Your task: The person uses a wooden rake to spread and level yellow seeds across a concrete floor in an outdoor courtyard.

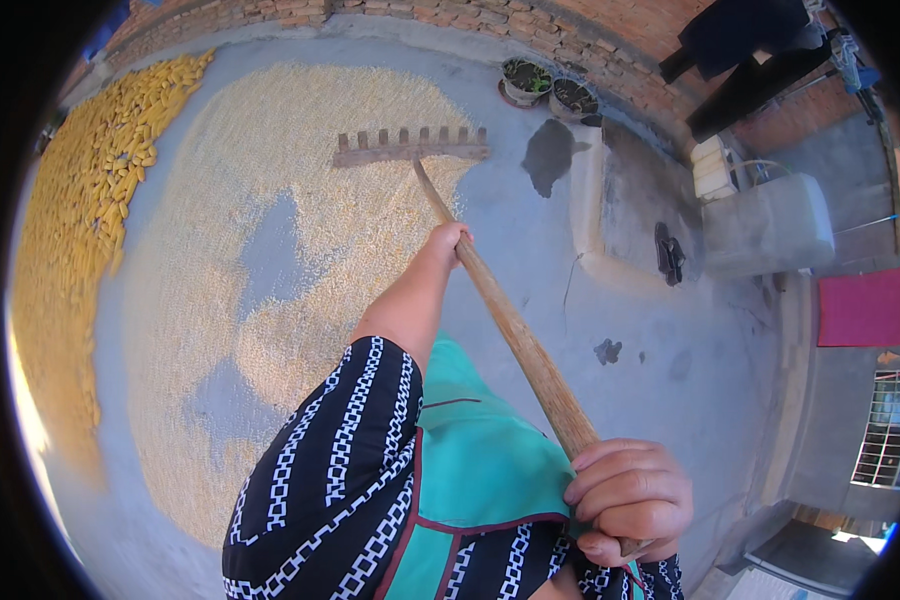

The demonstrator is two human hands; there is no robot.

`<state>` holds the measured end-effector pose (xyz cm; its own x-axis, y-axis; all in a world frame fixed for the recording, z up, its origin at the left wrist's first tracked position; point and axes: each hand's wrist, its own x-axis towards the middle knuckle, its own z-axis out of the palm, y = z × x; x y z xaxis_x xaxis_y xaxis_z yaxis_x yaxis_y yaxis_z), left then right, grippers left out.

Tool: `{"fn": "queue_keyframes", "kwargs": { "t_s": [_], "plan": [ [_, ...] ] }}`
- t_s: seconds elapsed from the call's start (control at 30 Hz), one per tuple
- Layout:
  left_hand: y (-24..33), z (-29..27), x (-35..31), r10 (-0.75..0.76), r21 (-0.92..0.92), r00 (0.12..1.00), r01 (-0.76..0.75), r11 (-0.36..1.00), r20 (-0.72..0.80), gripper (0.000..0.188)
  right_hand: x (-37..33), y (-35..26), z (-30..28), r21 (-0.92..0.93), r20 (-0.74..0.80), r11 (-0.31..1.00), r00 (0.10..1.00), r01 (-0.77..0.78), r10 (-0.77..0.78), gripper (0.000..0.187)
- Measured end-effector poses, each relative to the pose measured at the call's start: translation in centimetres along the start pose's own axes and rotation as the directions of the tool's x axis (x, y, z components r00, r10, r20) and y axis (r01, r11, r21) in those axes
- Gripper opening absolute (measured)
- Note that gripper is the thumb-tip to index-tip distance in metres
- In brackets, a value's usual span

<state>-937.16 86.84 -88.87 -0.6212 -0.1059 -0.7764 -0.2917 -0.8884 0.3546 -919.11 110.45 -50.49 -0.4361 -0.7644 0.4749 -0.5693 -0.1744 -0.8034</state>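
Observation:
A wooden rake (pixel 518 335) slants across the view, its long handle gripped by both hands. Well up the handle, my left hand (pixel 451 243) is closed around the shaft at the end of an outstretched arm. My right hand (pixel 632 497) wraps round the near end of the handle, close to my body. The toothed rake head (pixel 410 153) is at the far side, its blunt teeth pointing away from me. It lies at the upper right edge of a wide layer of pale yellow corn kernels (pixel 200 270), which has bare patches of concrete in it.
Corn cobs (pixel 120 140) are heaped along the left. Two potted plants (pixel 526 80) stand by the far brick wall (pixel 450 22). On the right are a raised concrete slab (pixel 640 190), dark shoes (pixel 668 253), a whitish tub (pixel 770 225) and hanging dark clothes (pixel 745 45).

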Motion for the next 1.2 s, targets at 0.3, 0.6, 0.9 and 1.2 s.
{"fn": "queue_keyframes", "kwargs": {
  "t_s": [0.3, 0.6, 0.9, 1.2],
  "plan": [
    [-6.2, -8.7, -11.2, 0.031, 0.044, 0.998, -0.033, 0.998, 0.046, 0.015, -5.6, -9.6, 9.0, -0.089, -0.081, 0.994, 0.994, 0.064, -0.071, 0.022],
    [-13.2, -17.4, -24.0, -0.037, 0.010, 0.998, 0.036, 0.999, 0.053, 0.010, -12.8, -19.6, 18.5, -0.035, -0.158, 0.992, 0.979, 0.125, -0.129, 0.025],
    [-24.1, -26.2, -35.3, -0.005, 0.001, 0.995, 0.005, 1.000, 0.097, 0.010, -24.1, -30.6, 24.5, -0.016, -0.050, 0.988, 0.987, 0.153, -0.153, 0.023],
    [-39.7, -35.0, -48.1, 0.003, -0.075, 1.000, -0.002, 0.997, 0.016, 0.011, -41.6, -42.3, 28.4, 0.036, 0.039, 0.985, 0.985, 0.168, -0.170, 0.021]
  ]
}}
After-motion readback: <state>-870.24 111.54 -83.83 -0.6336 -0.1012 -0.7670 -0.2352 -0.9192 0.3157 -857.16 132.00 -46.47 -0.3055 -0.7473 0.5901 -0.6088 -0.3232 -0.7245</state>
